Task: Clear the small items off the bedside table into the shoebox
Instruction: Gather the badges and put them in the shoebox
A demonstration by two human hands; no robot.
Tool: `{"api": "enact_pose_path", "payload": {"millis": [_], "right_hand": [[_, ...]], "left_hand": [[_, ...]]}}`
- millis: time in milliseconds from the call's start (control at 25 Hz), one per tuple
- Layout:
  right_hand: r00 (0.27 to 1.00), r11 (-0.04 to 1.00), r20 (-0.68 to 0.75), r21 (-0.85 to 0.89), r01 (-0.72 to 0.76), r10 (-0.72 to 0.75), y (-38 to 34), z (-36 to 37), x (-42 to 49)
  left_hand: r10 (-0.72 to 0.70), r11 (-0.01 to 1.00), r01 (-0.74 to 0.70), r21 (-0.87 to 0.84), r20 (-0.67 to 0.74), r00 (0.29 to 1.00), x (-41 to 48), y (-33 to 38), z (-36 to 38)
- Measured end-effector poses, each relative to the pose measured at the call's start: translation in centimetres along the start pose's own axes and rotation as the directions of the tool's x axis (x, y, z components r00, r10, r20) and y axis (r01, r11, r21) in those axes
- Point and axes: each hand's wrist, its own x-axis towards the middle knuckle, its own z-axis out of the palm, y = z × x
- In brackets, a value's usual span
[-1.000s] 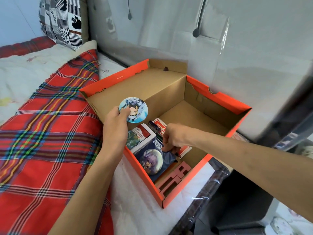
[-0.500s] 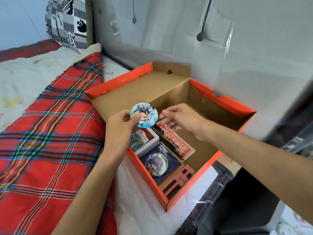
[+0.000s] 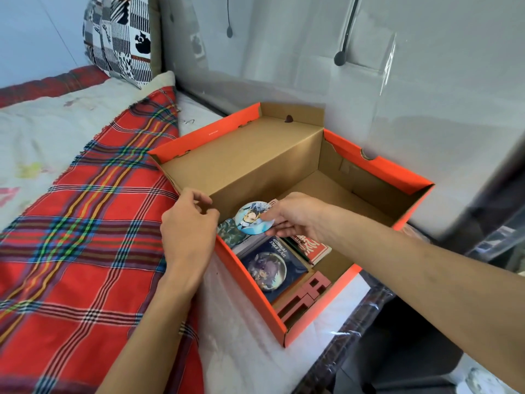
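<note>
The right hand pinches a round picture badge by its edge, holding it just above the near left corner of the open orange shoebox. The left hand hovers beside the box's left wall, fingers loosely curled and holding nothing. Below the badge, inside the box, lie a dark blue badge card and a red card pack. The box sits on the bed beside a red plaid blanket.

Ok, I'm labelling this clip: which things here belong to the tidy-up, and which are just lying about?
Job: shoebox; round badge, pinched by the right hand; packaged badge, red card pack and red block, already inside the shoebox.
Lying about: plaid blanket; patterned pillow.
</note>
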Motion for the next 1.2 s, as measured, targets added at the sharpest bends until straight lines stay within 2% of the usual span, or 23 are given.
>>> {"api": "enact_pose_path", "payload": {"millis": [200,280,480,720,880,1040,1200], "right_hand": [[0.998,0.989,0.020,0.132,-0.065,0.063,-0.6,2.5,1.0],[0.998,0.994,0.016,0.087,-0.062,0.061,-0.7,3.1,1.5],[0.996,0.984,-0.090,-0.178,-0.025,0.009,0.2,4.5,2.7],[0.995,0.943,-0.096,-0.333,-0.014,-0.019,0.3,4.6,2.9],[0.996,0.935,-0.079,-0.353,0.015,-0.046,0.3,4.6,2.6],[0.996,0.928,-0.080,-0.373,0.017,-0.050,0.0,3.7,1.3],[0.990,0.958,-0.122,-0.284,0.033,-0.070,-0.3,0.9,-2.0]], "left_hand": [[-0.002,1.000,0.004,-0.024,0.054,0.999,0.1,-0.6,0.3],[0.004,1.000,-0.003,-0.018,0.064,0.998,0.3,-0.8,0.3],[-0.015,1.000,0.017,-0.026,0.057,0.998,0.3,-0.8,0.5],[-0.017,1.000,0.018,-0.019,0.065,0.998,0.3,-1.0,0.6],[-0.021,1.000,0.021,0.007,0.078,0.997,0.4,-0.7,0.4],[-0.071,0.990,0.056,0.133,0.113,0.991,0.3,0.7,0.0],[-0.038,0.987,0.010,0.158,0.180,0.983,-0.8,3.9,-0.1]]}}
